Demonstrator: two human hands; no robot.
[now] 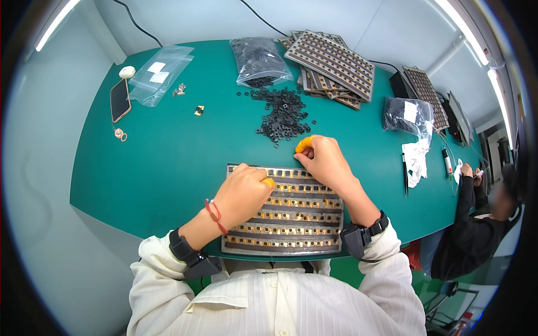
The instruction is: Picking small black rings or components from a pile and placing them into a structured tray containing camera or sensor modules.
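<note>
A flat grey tray [283,250] lies at the table's near edge, with rows of small gold pieces carrying black squares. My left hand [242,193] is over its upper left part, fingers curled down and a yellow finger cot on one fingertip. What those fingers hold, if anything, is hidden. My right hand [326,159] is just beyond the tray's far edge, thumb and yellow-covered finger pinched together; anything between them is too small to make out. Ahead of it lies a loose pile of small black square parts [283,115].
Behind the pile lies a clear bag of black parts [258,59], beside stacked trays [333,61]. On the left are a phone [120,101], a clear bag [159,75] and small metal pieces [179,89]. At right are another bag [408,116], white cloth [414,162] and another person [468,224].
</note>
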